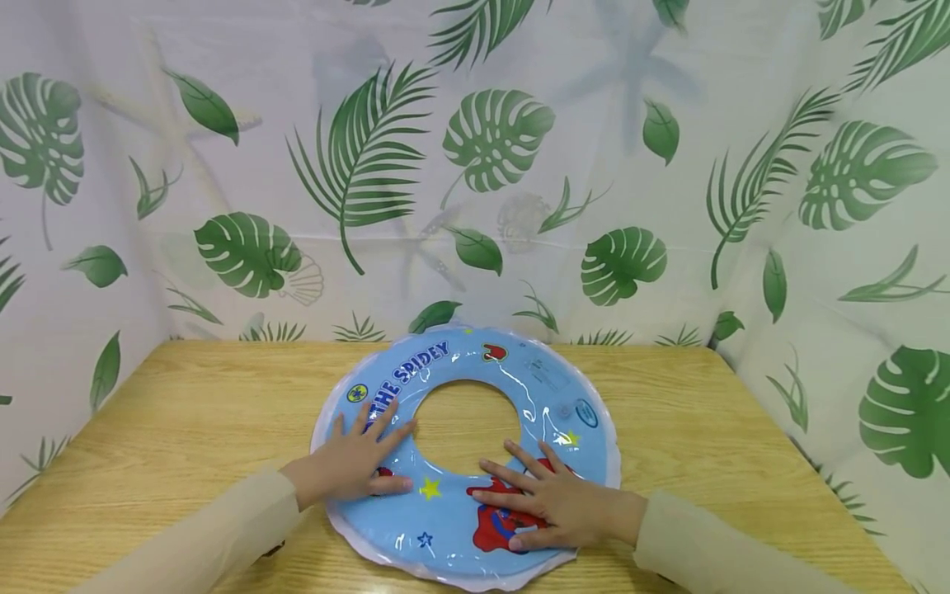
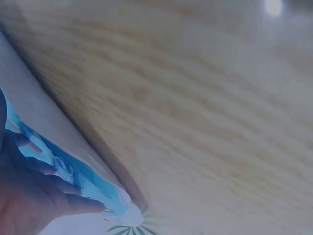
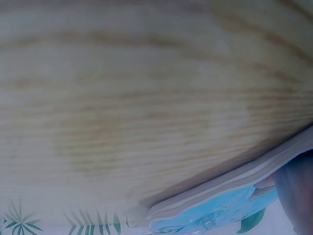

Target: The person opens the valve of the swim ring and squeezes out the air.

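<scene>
A light blue swim ring (image 1: pixel 445 540) with a pale wavy rim lies flat on the wooden table in the head view. It carries red, yellow and dark blue cartoon prints, and lettering that reads "THE SPIDEY". My left hand (image 1: pixel 359 458) rests palm down on the ring's left side, fingers spread toward the centre hole. On the lower right part lies my right hand (image 1: pixel 557 499), its fingers straight over a red printed figure. The left wrist view shows the left hand (image 2: pixel 34 191) against the ring's blue surface (image 2: pixel 90 183). In the right wrist view the ring's edge (image 3: pixel 205 210) appears beside the hand (image 3: pixel 298 191).
The wooden table (image 1: pixel 223 412) extends to both sides of the ring. A white curtain (image 1: pixel 519 272) printed with green leaves stands along the back edge and both sides.
</scene>
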`<state>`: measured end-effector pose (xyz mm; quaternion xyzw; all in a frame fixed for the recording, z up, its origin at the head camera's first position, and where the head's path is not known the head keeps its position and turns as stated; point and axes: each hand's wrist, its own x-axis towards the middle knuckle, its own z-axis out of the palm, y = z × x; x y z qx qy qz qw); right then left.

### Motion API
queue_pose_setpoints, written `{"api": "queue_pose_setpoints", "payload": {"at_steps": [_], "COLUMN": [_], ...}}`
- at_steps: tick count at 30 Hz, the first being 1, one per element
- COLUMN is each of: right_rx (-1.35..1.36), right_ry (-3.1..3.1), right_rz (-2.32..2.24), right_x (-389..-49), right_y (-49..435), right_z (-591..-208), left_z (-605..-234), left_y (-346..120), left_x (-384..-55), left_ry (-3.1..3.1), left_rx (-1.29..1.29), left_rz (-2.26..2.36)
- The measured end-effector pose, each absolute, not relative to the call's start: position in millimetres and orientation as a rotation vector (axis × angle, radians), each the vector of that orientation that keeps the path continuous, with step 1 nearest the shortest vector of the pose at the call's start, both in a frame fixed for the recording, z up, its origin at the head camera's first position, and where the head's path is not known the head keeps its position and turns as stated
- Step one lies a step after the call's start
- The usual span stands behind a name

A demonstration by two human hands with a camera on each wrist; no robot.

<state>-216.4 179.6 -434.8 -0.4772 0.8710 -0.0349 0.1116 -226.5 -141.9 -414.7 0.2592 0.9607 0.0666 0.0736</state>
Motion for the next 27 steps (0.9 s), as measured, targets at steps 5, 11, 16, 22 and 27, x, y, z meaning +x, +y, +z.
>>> {"api": "queue_pose_setpoints", "payload": {"at_steps": [5, 11, 16, 22, 27], "right_rx": [-1.392, -1.375, -1.370, -1.399, -1.370], "right_ry": [2.557, 2.563, 2.557, 2.583, 2.648], "right_rz": [-0.103, -0.098, -0.104, -0.152, -0.140], "right_x": [-216, -216, -216, -220, -230], "right_y": [180, 179, 179, 182, 191], "right_z": [-436, -435, -434, -432, -430], "left_z": [-415, -418, -423, -421, -418], "left_y": [-140, -137, -135, -132, -131], "left_x": [-214, -207, -207, -208, -206], "left_ry": [2.753, 2.692, 2.687, 2.690, 2.691], "left_rx": [0.793, 0.807, 0.796, 0.791, 0.783], "left_rz": [0.227, 0.210, 0.150, 0.131, 0.114]}}
